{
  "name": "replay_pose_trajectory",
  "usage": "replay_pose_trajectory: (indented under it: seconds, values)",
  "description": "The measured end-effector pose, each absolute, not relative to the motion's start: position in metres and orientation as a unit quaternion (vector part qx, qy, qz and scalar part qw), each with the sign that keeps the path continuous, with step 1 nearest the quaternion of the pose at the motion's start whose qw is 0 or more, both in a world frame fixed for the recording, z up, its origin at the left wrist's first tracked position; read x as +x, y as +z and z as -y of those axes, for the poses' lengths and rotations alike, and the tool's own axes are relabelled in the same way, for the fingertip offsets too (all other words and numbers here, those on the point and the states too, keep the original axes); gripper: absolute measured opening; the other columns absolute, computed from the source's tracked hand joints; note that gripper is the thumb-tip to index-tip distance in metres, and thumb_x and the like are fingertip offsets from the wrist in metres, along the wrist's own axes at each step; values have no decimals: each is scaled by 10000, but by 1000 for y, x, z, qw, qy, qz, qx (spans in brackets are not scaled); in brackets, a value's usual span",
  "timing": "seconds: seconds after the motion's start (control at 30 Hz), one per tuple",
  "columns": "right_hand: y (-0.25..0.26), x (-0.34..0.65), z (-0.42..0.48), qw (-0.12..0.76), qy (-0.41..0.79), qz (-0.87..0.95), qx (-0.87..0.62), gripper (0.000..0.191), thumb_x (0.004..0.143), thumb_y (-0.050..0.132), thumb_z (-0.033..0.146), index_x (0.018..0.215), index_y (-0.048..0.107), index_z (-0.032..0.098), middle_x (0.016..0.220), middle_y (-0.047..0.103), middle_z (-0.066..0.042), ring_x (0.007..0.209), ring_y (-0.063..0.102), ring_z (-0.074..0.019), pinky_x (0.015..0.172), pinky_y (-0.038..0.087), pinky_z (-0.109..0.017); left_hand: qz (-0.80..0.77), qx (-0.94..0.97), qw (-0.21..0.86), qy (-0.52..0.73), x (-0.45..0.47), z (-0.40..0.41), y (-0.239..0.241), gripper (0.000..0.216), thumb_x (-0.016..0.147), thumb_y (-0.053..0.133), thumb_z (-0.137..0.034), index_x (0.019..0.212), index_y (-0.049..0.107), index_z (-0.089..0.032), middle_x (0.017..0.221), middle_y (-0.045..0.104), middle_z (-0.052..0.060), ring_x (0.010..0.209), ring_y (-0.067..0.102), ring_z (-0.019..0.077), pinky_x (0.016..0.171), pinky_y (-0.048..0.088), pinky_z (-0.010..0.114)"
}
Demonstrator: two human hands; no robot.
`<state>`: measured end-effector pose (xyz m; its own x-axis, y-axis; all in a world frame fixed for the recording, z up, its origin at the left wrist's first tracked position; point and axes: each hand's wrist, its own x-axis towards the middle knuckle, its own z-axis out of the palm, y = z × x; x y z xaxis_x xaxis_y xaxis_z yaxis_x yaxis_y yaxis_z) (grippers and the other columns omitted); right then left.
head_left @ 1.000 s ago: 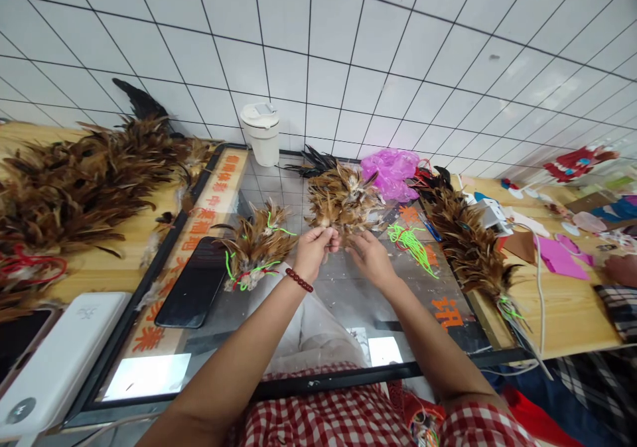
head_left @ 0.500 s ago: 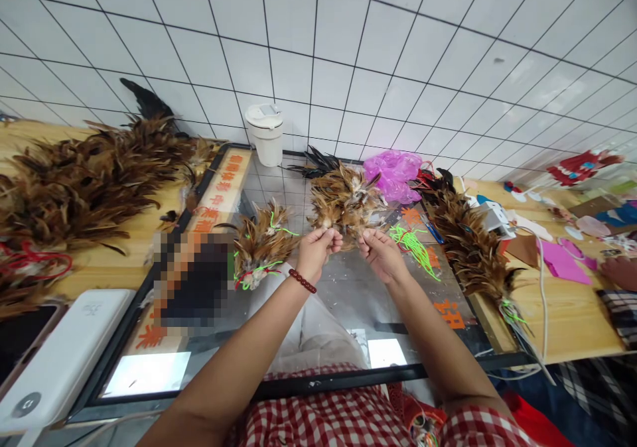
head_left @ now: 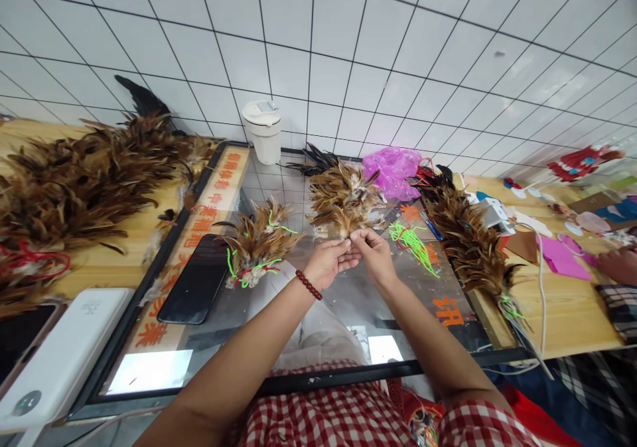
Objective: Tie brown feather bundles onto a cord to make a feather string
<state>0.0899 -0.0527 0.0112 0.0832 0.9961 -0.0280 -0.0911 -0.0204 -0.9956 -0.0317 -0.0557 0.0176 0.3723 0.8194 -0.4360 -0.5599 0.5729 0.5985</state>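
Observation:
My left hand (head_left: 330,261), with a dark red bead bracelet (head_left: 309,285) on its wrist, meets my right hand (head_left: 374,255) over the glass tabletop. Both pinch at the fingertips, which touch or nearly touch. What lies between them is too small to make out; brown feathers show right behind the fingers. Just beyond is a heap of brown feathers (head_left: 343,191) with black ones at its back. Left of my hands lies a feather bunch (head_left: 259,238) tied with green and red cord. Bright green cords (head_left: 414,247) lie to the right.
A black phone (head_left: 195,281) and a white power bank (head_left: 64,354) lie left. A lidded white cup (head_left: 263,132) stands by the tiled wall. Feather strands (head_left: 84,182) cover the left table; another strand (head_left: 468,241) lies right. Beside the heap sits a pink plastic bag (head_left: 393,172). Another person's hand (head_left: 620,262) shows far right.
My hands, apart before, have come together at the fingertips: the left went right and the right went left. The view has shifted slightly. The feather bunches stay put.

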Motion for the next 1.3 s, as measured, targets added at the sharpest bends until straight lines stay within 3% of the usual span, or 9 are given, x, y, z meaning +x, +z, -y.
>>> replay_pose_trajectory:
  seconds: [0.27, 0.37, 0.57, 0.67, 0.73, 0.9, 1.0, 1.17, 1.3]
  values:
    - [5, 94, 51, 539, 452, 513, -492, 206, 778, 631, 389, 835, 678, 197, 829, 629, -20, 789, 565, -142, 763, 457, -290, -344, 157, 799, 468, -32, 53, 11, 48, 753, 652, -136, 750, 637, -91, 685, 669, 54, 618, 639, 105, 630, 533, 235]
    - [5, 104, 47, 515, 380, 576, -510, 192, 804, 605, 369, 879, 665, 203, 840, 630, -27, 767, 560, -147, 739, 451, -294, -343, 162, 777, 503, -39, 47, 14, 80, 748, 660, -164, 750, 624, -93, 726, 677, 59, 626, 638, 99, 615, 523, 218]
    - [11, 121, 46, 247, 63, 806, -534, 199, 877, 481, 241, 944, 666, 204, 853, 599, -75, 805, 526, -194, 741, 383, -327, -377, 152, 676, 614, -58, 33, 22, 117, 743, 663, -207, 764, 600, -110, 642, 644, 20, 539, 592, 70, 526, 467, 176]
    - [13, 120, 48, 132, 0, 845, -518, 185, 876, 465, 214, 852, 646, 183, 862, 591, -97, 832, 511, -214, 750, 352, -342, -392, 145, 656, 629, -61, 30, 22, 129, 733, 668, -212, 778, 606, -108, 606, 620, 6, 516, 570, 61, 504, 444, 167]
    - [15, 118, 49, 144, 31, 844, -515, 173, 873, 451, 208, 817, 612, 176, 867, 581, -95, 828, 506, -206, 743, 354, -330, -399, 145, 654, 626, -60, 31, 20, 146, 724, 677, -224, 782, 608, -108, 605, 614, 4, 511, 562, 57, 498, 437, 166]
    - [16, 115, 46, 362, 295, 719, -515, 187, 885, 438, 308, 763, 515, 189, 671, 499, -4, 637, 458, -137, 615, 368, -258, -400, 155, 659, 618, -56, 33, 16, 184, 703, 699, -250, 786, 612, -110, 615, 620, 9, 514, 563, 59, 494, 436, 168]
    - [10, 117, 42, 431, 402, 630, -506, 229, 863, 491, 393, 759, 521, 191, 603, 464, 30, 551, 416, -109, 553, 351, -234, -397, 177, 664, 608, -54, 34, 16, 196, 700, 701, -263, 775, 616, -102, 610, 623, 18, 498, 553, 62, 482, 433, 175]
    - [4, 126, 39, 419, 275, 681, -534, 186, 823, 544, 296, 962, 605, 189, 871, 618, -38, 702, 538, -141, 668, 436, -278, -403, 179, 656, 612, -53, 34, 14, 196, 701, 700, -274, 768, 611, -113, 614, 621, 15, 512, 559, 63, 489, 435, 176]
    - [15, 127, 44, 292, 93, 787, -535, 250, 863, 472, 214, 1059, 626, 196, 954, 617, -88, 850, 549, -198, 769, 424, -330, -408, 171, 654, 614, -53, 33, 13, 200, 698, 703, -277, 767, 607, -115, 609, 616, 12, 514, 561, 67, 487, 430, 179]
